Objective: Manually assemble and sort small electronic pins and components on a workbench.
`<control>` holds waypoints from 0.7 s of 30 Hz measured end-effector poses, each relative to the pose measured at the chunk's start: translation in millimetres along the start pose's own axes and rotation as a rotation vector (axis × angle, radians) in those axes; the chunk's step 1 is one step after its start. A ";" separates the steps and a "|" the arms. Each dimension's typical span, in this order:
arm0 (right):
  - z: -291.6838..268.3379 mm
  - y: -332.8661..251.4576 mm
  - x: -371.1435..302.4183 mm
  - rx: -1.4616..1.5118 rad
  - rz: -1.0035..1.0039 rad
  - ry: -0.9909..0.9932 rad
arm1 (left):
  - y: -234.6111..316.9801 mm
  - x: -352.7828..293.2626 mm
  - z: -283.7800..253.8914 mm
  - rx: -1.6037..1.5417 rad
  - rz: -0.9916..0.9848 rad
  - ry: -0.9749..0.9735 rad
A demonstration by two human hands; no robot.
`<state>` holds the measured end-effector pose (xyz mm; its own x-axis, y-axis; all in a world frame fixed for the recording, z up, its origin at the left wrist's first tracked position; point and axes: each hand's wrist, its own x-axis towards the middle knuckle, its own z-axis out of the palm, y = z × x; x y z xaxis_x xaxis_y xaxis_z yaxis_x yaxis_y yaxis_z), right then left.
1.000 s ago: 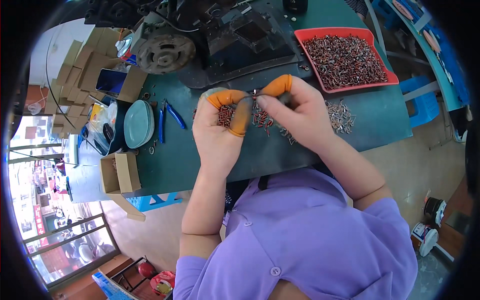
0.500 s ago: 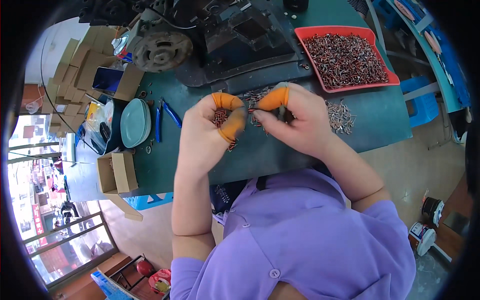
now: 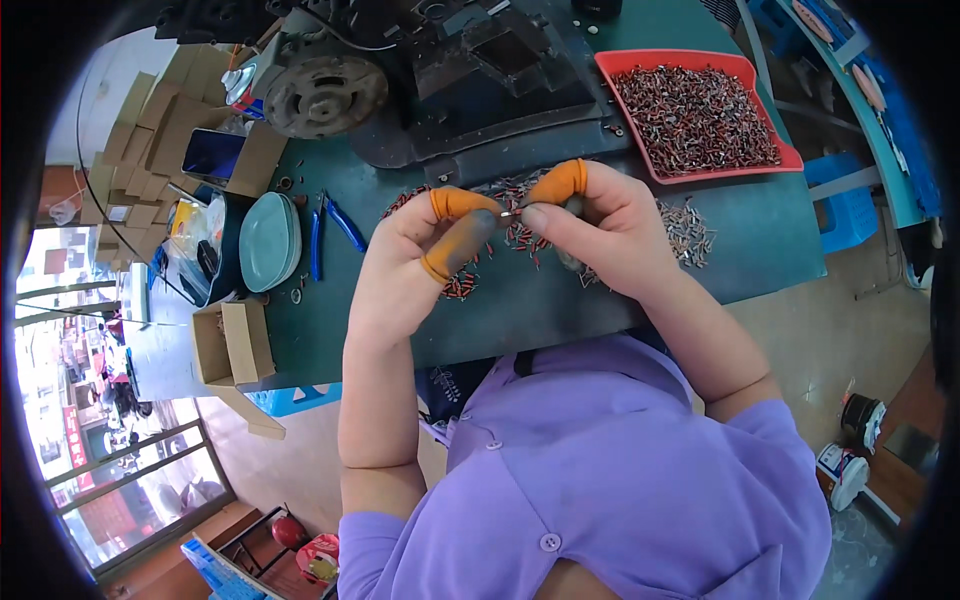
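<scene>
My left hand wears orange finger cots with grey, soiled tips on its thumb and forefinger. It pinches one end of a small metal-and-red pin-like part. On the other side, my right hand has its bare thumb against an orange-covered forefinger, closed at the opposite end of the same part. Under and behind the fingers lies a loose heap of red-and-metal parts, partly hidden by both hands. Beside my right wrist is a pile of plain silvery pieces.
A red tray full of the small parts stands at the right. A dark machine fills the table's far side. Blue-handled pliers, stacked pale green plates and an open cardboard box lie to the left.
My left thumb and forefinger have straightened into a pinch. Both hands' fingertips now meet at the small part, whose shiny middle shows between them. The right hand has shifted slightly rightward.
</scene>
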<state>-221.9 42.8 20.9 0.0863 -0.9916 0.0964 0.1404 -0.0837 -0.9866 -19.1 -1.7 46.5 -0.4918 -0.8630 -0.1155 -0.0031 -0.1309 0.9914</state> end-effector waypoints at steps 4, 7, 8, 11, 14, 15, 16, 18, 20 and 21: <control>-0.6 2.8 0.1 0.017 0.015 0.013 | -0.7 -2.1 10.0 0.013 0.068 0.022; -2.0 1.2 -2.0 -0.055 0.015 0.009 | -3.3 0.7 9.6 0.066 0.056 0.031; -2.4 0.8 -2.9 -0.059 0.017 0.017 | -3.7 1.5 9.5 0.062 0.055 0.023; -7.0 0.7 -6.4 -0.109 0.017 0.039 | -5.3 4.0 12.3 0.068 -0.005 0.016; -27.2 1.3 -6.8 -0.444 -0.200 0.277 | -8.8 3.8 18.5 0.182 0.099 0.061; -37.9 -0.9 -5.0 -0.561 -0.209 0.448 | -10.7 3.0 15.0 0.313 0.108 0.141; -58.1 0.2 -0.8 -0.821 -0.273 0.587 | -13.1 2.3 11.9 0.446 0.116 0.222; -89.0 -3.6 -0.9 -0.874 -0.065 0.693 | -19.6 -1.6 4.6 0.587 0.173 0.236; -97.0 -7.0 -10.1 -0.924 -0.053 0.727 | -25.2 -5.0 1.4 0.732 0.228 0.254; -94.5 -7.0 -14.7 -0.932 -0.039 0.730 | -27.8 -6.5 1.8 0.903 0.218 0.216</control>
<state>-317.4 48.6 13.9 -0.5285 -0.7829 0.3284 -0.6686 0.1454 -0.7293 -17.4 8.4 19.8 -0.3900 -0.9071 0.1582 -0.6457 0.3919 0.6553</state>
